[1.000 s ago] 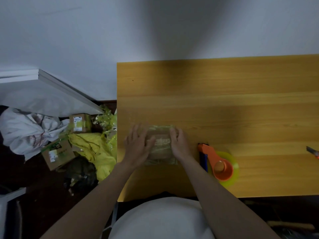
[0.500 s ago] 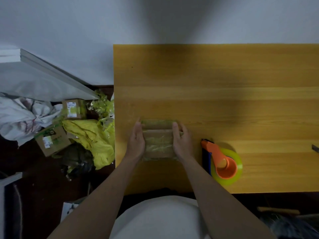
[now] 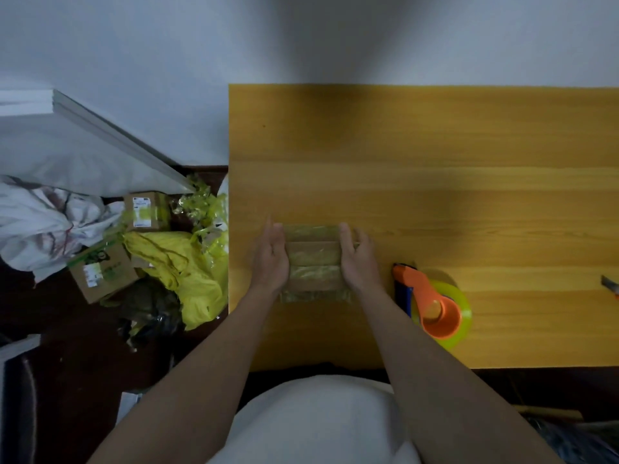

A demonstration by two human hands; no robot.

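I've got the tape dispenser point(image 3: 435, 306) nearest, just right of the action. Slightly beyond, left hand point(image 3: 270, 259) and right hand point(image 3: 358, 262) flank the taped box point(image 3: 313, 262), straight fingers flat against its 2 sides, box sitting near-left on the table point(image 3: 435, 145).

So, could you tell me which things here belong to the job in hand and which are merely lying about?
In the job: taped box, pressed between the left hand and right hand; tape dispenser to its right on the table.
Lying about: cutter at the table's right edge; near box, far box, yellow bags and white cloth on the floor.
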